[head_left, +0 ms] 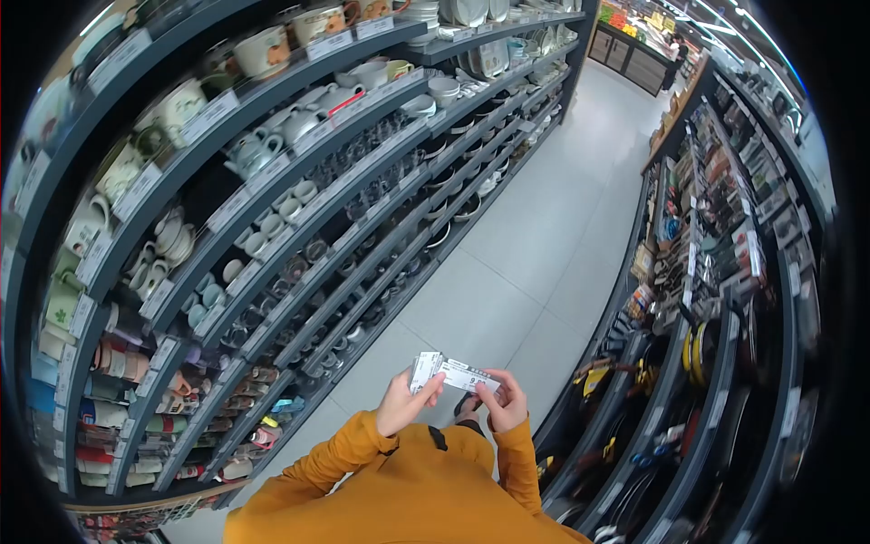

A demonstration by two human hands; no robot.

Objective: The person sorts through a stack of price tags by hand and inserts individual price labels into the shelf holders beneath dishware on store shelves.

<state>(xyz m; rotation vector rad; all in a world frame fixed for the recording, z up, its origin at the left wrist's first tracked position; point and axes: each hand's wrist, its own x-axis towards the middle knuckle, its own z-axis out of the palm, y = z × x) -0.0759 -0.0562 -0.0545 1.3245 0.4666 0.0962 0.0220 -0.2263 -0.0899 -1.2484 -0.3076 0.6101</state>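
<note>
My left hand is closed on a stack of white price labels, held low in front of my body. Its thumb lies across the labels. Between the fingers of my right hand is the right end of a single price label with dark print on it. That label's left end meets the stack by my left thumb. Whether it is fully apart from the stack, I cannot tell.
Shelves of mugs, teapots, bowls and glasses rise on the left, with price labels along their edges. On the right, racks hold pans and packaged utensils. A tiled aisle floor runs between them toward a distant counter.
</note>
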